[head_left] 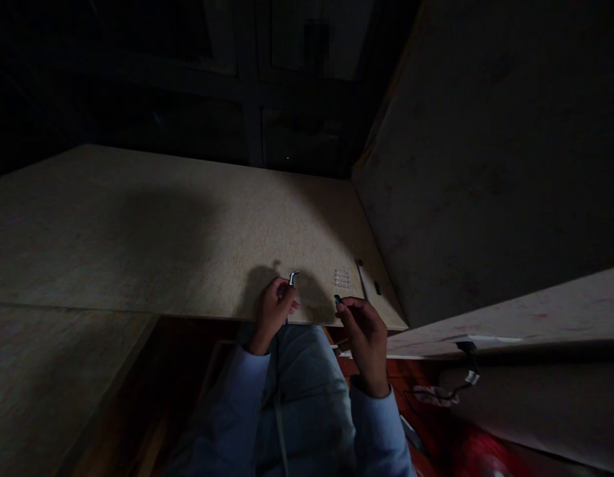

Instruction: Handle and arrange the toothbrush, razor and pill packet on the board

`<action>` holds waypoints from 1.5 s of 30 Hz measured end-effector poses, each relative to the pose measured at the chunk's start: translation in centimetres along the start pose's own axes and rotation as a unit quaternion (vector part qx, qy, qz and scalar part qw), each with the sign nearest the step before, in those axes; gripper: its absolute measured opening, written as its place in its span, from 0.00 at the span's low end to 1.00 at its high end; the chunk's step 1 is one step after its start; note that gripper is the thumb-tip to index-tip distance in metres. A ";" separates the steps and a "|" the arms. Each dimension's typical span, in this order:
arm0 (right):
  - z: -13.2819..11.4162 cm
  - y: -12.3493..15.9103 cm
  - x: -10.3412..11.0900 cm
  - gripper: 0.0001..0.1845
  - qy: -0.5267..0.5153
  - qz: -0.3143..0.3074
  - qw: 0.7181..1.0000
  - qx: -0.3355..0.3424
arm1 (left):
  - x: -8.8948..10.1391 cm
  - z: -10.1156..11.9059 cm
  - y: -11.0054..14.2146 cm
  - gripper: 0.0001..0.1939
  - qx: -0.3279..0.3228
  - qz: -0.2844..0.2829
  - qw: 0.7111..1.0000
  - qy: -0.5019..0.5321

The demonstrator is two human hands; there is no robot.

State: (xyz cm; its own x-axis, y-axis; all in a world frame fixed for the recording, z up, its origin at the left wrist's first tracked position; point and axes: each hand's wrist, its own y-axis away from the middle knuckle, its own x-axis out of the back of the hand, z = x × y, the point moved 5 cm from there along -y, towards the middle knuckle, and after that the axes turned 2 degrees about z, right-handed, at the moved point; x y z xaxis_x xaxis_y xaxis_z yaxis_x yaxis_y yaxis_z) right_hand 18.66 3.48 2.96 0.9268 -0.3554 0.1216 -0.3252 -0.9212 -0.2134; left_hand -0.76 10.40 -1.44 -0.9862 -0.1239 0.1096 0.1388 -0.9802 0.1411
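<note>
My left hand (275,308), over the front edge of the pale tabletop (187,252), is closed round a small dark piece with a shiny bent tip (292,278). The tip points up and to the right; its exact kind is too small and dim to tell. To the right, my right hand (365,331) pinches a small dark teal piece (338,300) between thumb and fingers. The two held pieces are apart. Just beyond my right fingers lies a set of small clear pieces (341,278) in rows on the tabletop.
A thin pale strip with a dark end (363,278) and a small black piece (377,288) lie by the right wall (485,165). Dark window panes (307,126) stand behind the table. Below right, a black cable (473,377) hangs near the red floor.
</note>
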 end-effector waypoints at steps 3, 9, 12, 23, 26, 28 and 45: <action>-1.2 -0.7 -0.9 0.06 0.017 -0.040 0.997 0.062 | 0.6 1.1 1.6 0.11 0.033 -0.032 0.982 0.182; -4.8 -1.8 -2.6 0.03 0.031 -0.106 0.976 0.190 | 1.2 5.4 4.2 0.18 0.048 -0.130 0.960 0.245; -6.3 -1.9 -3.2 0.07 0.025 -0.118 0.967 0.225 | 1.2 6.6 5.3 0.21 0.041 -0.173 0.958 0.224; -7.3 -1.4 -5.5 0.13 0.008 -0.172 0.955 0.241 | 2.5 6.4 5.5 0.18 0.060 -0.164 0.947 0.268; -6.4 -1.1 -5.6 0.22 -0.028 -0.169 0.964 0.203 | 2.5 5.9 5.4 0.21 0.076 -0.157 0.943 0.285; -5.8 -0.9 -5.5 0.28 -0.054 -0.167 0.968 0.177 | 2.4 5.5 5.4 0.22 0.089 -0.159 0.939 0.293; -5.3 -0.9 -6.2 0.24 -0.018 -0.150 0.967 0.207 | 0.0 4.9 5.0 0.12 0.164 -0.186 0.881 0.403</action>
State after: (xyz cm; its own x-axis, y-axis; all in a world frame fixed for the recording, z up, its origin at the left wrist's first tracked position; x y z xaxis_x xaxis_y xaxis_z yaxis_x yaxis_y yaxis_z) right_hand 12.19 5.70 7.57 0.9762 -0.0686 0.2058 0.0557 -0.8376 -0.5435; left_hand 0.33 6.22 4.06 -0.6933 -0.0023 -0.7207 -0.3205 -0.8947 0.3111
